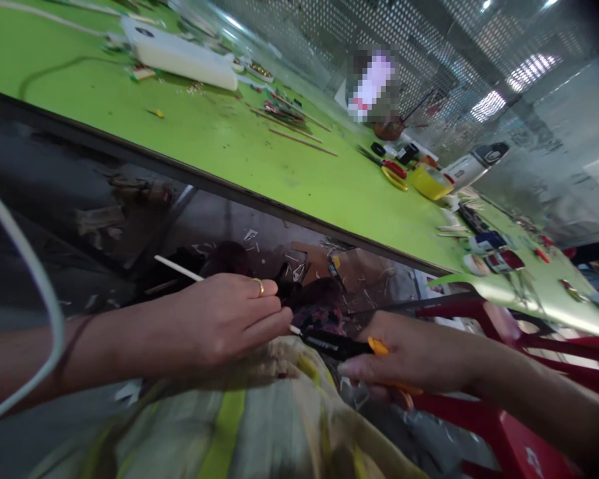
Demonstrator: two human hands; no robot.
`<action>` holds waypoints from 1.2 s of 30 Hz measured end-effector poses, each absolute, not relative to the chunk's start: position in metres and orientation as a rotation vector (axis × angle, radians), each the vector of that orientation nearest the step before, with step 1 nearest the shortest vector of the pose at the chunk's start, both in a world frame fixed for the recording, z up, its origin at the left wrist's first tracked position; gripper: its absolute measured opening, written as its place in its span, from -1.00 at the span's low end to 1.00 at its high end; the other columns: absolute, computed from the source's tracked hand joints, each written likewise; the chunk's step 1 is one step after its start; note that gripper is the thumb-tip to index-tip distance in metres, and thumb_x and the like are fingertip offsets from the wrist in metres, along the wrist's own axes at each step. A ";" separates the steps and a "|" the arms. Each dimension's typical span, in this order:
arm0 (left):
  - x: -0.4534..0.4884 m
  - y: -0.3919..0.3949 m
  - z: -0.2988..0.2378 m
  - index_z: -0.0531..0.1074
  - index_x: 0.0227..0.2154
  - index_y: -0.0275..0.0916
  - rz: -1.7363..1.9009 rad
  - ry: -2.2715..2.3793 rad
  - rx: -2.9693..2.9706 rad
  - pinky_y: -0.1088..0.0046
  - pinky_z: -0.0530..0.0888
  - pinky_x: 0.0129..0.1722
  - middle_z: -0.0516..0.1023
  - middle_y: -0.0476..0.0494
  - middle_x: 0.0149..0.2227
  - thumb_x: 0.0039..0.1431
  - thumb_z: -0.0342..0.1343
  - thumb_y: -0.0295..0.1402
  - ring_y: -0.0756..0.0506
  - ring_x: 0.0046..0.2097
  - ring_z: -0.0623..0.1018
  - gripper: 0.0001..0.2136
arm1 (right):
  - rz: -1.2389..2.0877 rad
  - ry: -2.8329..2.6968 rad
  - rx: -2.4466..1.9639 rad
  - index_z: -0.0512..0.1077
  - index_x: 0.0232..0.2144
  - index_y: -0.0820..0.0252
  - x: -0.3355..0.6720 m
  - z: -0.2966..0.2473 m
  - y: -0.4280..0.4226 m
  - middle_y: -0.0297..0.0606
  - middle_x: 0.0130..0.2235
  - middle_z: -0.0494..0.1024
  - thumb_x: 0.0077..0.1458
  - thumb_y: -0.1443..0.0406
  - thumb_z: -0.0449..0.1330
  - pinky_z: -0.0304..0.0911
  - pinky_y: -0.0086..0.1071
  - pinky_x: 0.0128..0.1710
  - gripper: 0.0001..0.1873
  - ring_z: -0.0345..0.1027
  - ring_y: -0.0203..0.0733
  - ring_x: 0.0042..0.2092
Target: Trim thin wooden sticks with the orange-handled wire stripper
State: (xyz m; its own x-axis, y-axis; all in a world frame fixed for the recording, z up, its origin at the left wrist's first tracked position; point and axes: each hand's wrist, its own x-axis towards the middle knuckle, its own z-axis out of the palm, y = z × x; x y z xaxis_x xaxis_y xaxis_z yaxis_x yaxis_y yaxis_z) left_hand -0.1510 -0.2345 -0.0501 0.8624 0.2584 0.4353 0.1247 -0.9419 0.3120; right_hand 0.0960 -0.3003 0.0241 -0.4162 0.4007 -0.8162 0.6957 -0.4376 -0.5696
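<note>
My left hand, with a ring on one finger, is closed around a thin pale stick. One end of the stick juts out to the left, and its short other end shows past my fingertips. In my right hand is a pair of scissors, black at the front with orange handles. The black part points left and meets the short end of the stick, or lies very close to it. My fingers partly hide the handles. Both hands are above my lap, below the table edge.
The green table runs across ahead, bearing thin sticks, red-and-yellow scissors, a yellow tape roll, a white device and small jars. A white cable hangs at left; a red chair stands at right. Scraps litter the floor.
</note>
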 end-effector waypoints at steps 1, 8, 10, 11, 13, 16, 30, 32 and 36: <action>-0.150 -0.234 -0.053 0.44 -0.37 -0.23 0.658 0.241 2.781 0.42 0.33 -0.40 0.45 -0.13 -0.49 0.33 -0.26 -0.40 -0.08 -0.45 0.38 -0.65 | -1.905 1.528 1.578 0.27 -0.52 0.19 0.096 0.025 -0.299 -0.43 -0.59 0.33 0.14 0.07 0.08 0.16 -0.52 -0.61 -0.66 0.22 -0.40 -0.63; -0.147 -0.236 -0.066 0.45 -0.17 -0.25 0.441 0.379 2.405 0.48 0.27 -0.37 0.52 -0.11 -0.36 0.27 -0.12 -0.45 -0.05 -0.35 0.46 -0.76 | -1.442 1.808 1.619 0.36 -0.55 0.18 0.105 0.027 -0.297 -0.33 -0.55 0.44 0.16 0.09 0.06 0.25 -0.45 -0.50 -0.64 0.35 -0.29 -0.51; -0.145 -0.238 -0.064 0.47 -0.18 -0.24 0.371 0.469 2.172 0.53 0.28 -0.38 0.51 -0.07 -0.41 0.31 -0.13 -0.33 -0.02 -0.39 0.46 -0.74 | -1.065 2.056 1.692 0.42 -0.40 0.15 0.109 0.024 -0.304 -0.28 -0.43 0.51 0.13 0.17 0.09 0.30 -0.36 -0.38 -0.79 0.41 -0.20 -0.38; -0.144 -0.239 -0.063 0.47 -0.18 -0.23 0.324 0.499 2.059 0.54 0.28 -0.40 0.49 -0.05 -0.46 0.32 -0.14 -0.27 0.00 -0.43 0.45 -0.72 | -0.863 2.154 1.737 0.43 -0.33 0.15 0.111 0.021 -0.308 -0.24 -0.37 0.52 0.11 0.22 0.10 0.31 -0.31 -0.32 -0.84 0.42 -0.14 -0.32; -0.142 -0.240 -0.061 0.46 -0.15 -0.24 0.235 0.533 1.837 0.56 0.28 -0.44 0.41 0.00 -0.57 0.33 -0.16 -0.18 0.02 -0.51 0.40 -0.66 | -0.558 2.298 1.772 0.40 -0.18 0.16 0.114 0.015 -0.316 -0.17 -0.24 0.51 -0.01 0.38 0.11 0.31 -0.22 -0.21 -0.71 0.40 -0.07 -0.20; -0.139 -0.243 -0.057 0.42 -0.10 -0.26 0.181 0.515 1.543 0.60 0.21 -0.53 0.30 0.07 -0.66 0.32 -0.16 -0.14 0.06 -0.58 0.28 -0.64 | -0.276 2.469 1.768 0.31 -0.04 0.23 0.115 0.005 -0.323 -0.10 -0.18 0.46 -0.24 0.52 0.06 0.30 -0.15 -0.16 -0.40 0.34 -0.01 -0.13; -0.127 -0.251 -0.063 0.42 -0.15 -0.27 0.225 0.549 1.180 0.63 0.03 -0.64 0.26 0.11 -0.70 0.29 -0.06 -0.15 0.12 -0.65 0.13 -0.70 | -0.435 2.648 1.959 0.32 -0.05 0.30 0.112 -0.032 -0.323 -0.08 -0.25 0.44 -0.02 0.43 0.05 0.29 -0.16 -0.20 -0.59 0.33 -0.05 -0.21; -0.125 -0.251 -0.065 0.42 -0.14 -0.28 0.257 0.568 1.180 0.63 0.04 -0.64 0.27 0.11 -0.69 0.27 -0.02 -0.14 0.11 -0.64 0.14 -0.69 | -0.511 2.577 1.991 0.32 -0.05 0.30 0.111 -0.032 -0.325 -0.08 -0.23 0.45 0.02 0.39 0.06 0.29 -0.16 -0.17 -0.61 0.34 -0.04 -0.18; -0.121 -0.251 -0.069 0.41 -0.11 -0.29 0.331 0.602 1.183 0.61 0.04 -0.62 0.29 0.12 -0.69 0.25 0.00 -0.13 0.11 -0.64 0.14 -0.66 | -0.633 2.490 2.076 0.34 -0.10 0.24 0.110 -0.032 -0.326 -0.13 -0.21 0.47 0.10 0.28 0.08 0.27 -0.19 -0.16 -0.70 0.35 -0.06 -0.16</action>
State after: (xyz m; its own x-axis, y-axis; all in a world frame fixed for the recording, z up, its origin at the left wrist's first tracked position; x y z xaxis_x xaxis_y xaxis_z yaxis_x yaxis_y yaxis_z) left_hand -0.1206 -0.2515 -0.0689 0.7988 0.5406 -0.2640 0.0670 0.3560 0.9321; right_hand 0.1101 -0.3257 -0.0318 -0.2022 0.9721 -0.1185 0.9106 0.1421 -0.3880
